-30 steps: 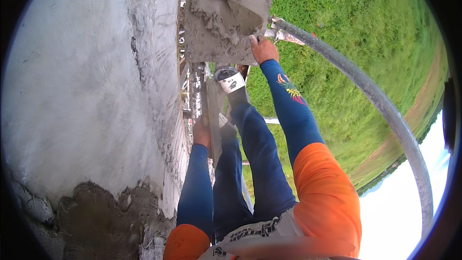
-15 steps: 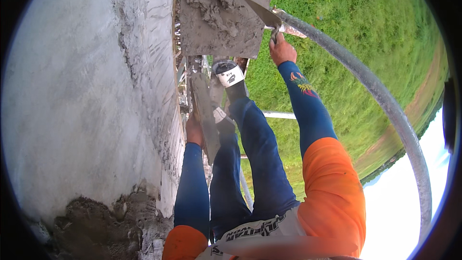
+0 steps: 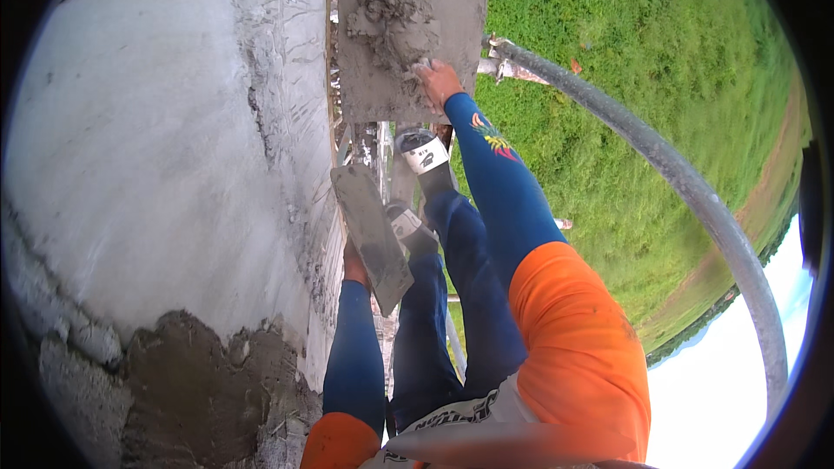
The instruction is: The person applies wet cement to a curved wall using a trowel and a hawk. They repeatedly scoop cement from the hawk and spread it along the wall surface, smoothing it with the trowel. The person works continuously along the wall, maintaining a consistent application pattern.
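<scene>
My left hand (image 3: 354, 266) grips a flat rectangular plastering float (image 3: 372, 234) from behind, beside the wall. Smeared with grey mortar, the float is tilted with its broad face in view, and most of the fingers are behind it. Ahead, my right hand (image 3: 440, 84) is closed at the lower edge of a heap of wet mortar (image 3: 393, 13) on a square mortar board (image 3: 452, 0). It holds the pointing trowel seen in the earlier frame; the blade is now hidden by the hand and the mortar.
At left stands a grey plastered wall (image 3: 165, 139) with a darker rough patch (image 3: 195, 382) low in the picture. A curved metal pipe (image 3: 643, 143) arcs along the right, with grass (image 3: 625, 17) below. My sandalled feet (image 3: 424, 153) stand on a narrow walkway.
My right hand has moved left from beside the board onto the mortar, taking the trowel with it. The float in my left hand has turned to show more of its face.
</scene>
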Demonstrator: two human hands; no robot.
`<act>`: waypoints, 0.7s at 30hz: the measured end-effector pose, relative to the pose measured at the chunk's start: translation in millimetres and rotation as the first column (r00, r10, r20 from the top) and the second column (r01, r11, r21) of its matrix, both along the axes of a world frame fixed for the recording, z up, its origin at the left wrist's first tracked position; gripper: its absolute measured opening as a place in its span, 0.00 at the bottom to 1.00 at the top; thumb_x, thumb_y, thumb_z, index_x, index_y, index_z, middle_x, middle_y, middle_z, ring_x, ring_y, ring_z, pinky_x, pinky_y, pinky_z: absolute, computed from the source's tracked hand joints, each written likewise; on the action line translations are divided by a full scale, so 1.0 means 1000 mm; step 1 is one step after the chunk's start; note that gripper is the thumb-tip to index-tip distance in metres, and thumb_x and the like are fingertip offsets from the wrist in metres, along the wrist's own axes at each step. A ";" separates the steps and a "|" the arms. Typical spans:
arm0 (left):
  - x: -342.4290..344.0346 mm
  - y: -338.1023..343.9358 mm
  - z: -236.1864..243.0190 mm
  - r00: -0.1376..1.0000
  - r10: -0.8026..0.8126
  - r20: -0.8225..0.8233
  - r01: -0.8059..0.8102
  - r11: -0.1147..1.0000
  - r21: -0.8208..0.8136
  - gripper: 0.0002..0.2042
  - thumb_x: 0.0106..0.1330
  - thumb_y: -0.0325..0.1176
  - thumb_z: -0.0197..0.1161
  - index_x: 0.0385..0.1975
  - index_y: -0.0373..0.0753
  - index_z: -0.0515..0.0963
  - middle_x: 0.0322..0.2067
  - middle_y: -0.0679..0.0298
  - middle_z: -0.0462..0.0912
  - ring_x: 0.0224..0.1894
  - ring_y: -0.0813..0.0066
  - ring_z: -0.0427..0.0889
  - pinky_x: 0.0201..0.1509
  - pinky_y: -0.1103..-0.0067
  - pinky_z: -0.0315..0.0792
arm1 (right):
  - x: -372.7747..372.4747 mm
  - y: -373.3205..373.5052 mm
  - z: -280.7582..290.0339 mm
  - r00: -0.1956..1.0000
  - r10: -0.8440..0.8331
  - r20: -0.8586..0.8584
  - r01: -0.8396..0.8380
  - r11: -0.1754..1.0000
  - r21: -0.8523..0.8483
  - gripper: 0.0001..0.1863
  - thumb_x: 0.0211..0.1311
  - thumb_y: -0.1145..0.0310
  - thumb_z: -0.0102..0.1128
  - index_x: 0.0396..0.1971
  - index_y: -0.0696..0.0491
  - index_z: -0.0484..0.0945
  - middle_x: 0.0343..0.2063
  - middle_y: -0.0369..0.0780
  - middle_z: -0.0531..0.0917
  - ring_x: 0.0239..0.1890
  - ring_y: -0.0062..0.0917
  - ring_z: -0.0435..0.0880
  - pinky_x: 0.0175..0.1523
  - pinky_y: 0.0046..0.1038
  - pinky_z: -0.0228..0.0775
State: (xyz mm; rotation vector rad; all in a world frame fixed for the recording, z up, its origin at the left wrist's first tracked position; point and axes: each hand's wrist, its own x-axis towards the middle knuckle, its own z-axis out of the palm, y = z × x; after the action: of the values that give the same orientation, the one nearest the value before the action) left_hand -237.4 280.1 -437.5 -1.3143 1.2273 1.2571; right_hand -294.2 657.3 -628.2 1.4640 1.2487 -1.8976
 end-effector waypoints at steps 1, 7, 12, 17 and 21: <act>-0.003 0.003 0.005 1.000 0.019 0.012 -0.019 0.999 0.029 0.19 0.79 0.41 0.53 0.63 0.38 0.74 0.49 0.61 0.83 0.48 0.69 0.84 0.50 0.72 0.81 | 0.009 0.003 0.014 0.974 0.196 -0.115 -0.150 0.935 0.321 0.22 0.70 0.53 0.60 0.46 0.59 0.75 0.28 0.50 0.82 0.27 0.45 0.83 0.29 0.46 0.73; -0.011 0.053 0.018 0.727 -0.413 -0.549 0.585 0.791 0.178 0.20 0.80 0.38 0.51 0.67 0.37 0.71 0.55 0.58 0.81 0.57 0.65 0.81 0.60 0.68 0.77 | 0.062 0.002 0.199 0.906 0.421 -0.045 -0.234 0.587 0.775 0.22 0.72 0.55 0.54 0.45 0.63 0.76 0.37 0.61 0.83 0.42 0.61 0.81 0.49 0.52 0.74; -0.046 0.174 0.045 -0.045 -0.568 -0.822 0.898 0.338 -0.283 0.22 0.80 0.41 0.50 0.68 0.37 0.70 0.60 0.53 0.79 0.61 0.62 0.80 0.65 0.70 0.74 | 0.090 -0.029 0.423 0.912 0.399 0.090 -0.344 0.629 0.697 0.26 0.75 0.55 0.53 0.52 0.66 0.75 0.49 0.66 0.79 0.46 0.59 0.81 0.51 0.49 0.76; -0.081 0.265 0.149 -0.144 -0.420 -0.896 0.849 0.413 -0.330 0.22 0.80 0.41 0.50 0.69 0.37 0.70 0.61 0.53 0.78 0.61 0.62 0.79 0.65 0.70 0.74 | 0.107 -0.017 0.572 0.861 0.509 0.006 -0.324 0.539 0.777 0.26 0.74 0.58 0.56 0.58 0.67 0.72 0.48 0.64 0.80 0.47 0.58 0.82 0.51 0.45 0.77; -0.100 0.286 0.232 0.114 -0.261 -0.958 0.833 0.551 -0.051 0.23 0.80 0.41 0.50 0.69 0.37 0.70 0.61 0.53 0.78 0.61 0.61 0.79 0.65 0.70 0.74 | 0.139 0.026 0.681 0.741 0.620 -0.258 -0.163 0.539 0.826 0.25 0.73 0.60 0.60 0.58 0.65 0.72 0.47 0.61 0.81 0.47 0.58 0.82 0.52 0.45 0.76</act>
State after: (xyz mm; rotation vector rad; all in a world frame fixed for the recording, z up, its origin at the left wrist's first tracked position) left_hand -337.6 565.7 -205.0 0.5557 1.6915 1.5120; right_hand -154.7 683.4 53.1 0.7529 2.6624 -1.4961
